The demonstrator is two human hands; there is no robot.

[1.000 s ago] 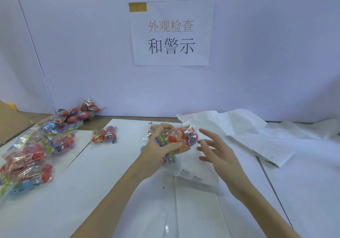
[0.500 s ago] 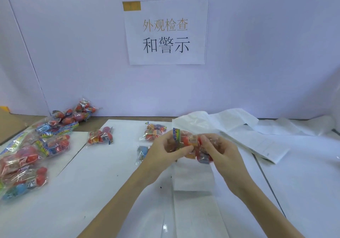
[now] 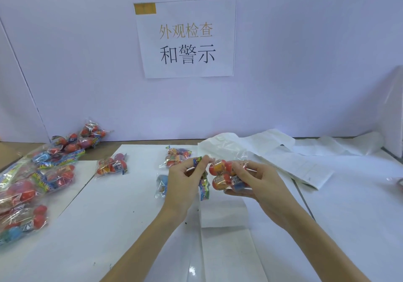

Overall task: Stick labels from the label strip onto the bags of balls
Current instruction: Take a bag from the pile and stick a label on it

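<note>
Held bag [image 3: 226, 174]: a clear bag of red and orange balls, raised above the white label strip [image 3: 222, 214] and gripped from both ends.
Left hand [image 3: 185, 179]: fingers curled, the bag's printed header pinched between thumb and fingertips.
Right hand [image 3: 259, 179]: fingers curled round the ball end of the bag.
Loose bags: one [image 3: 112, 166] left of the strip, one [image 3: 177, 157] behind the left hand.
Bag pile [image 3: 32, 179]: heaped well to the left of the strip.
Wall sign [image 3: 187, 37]: fixed above and behind the strip.
</note>
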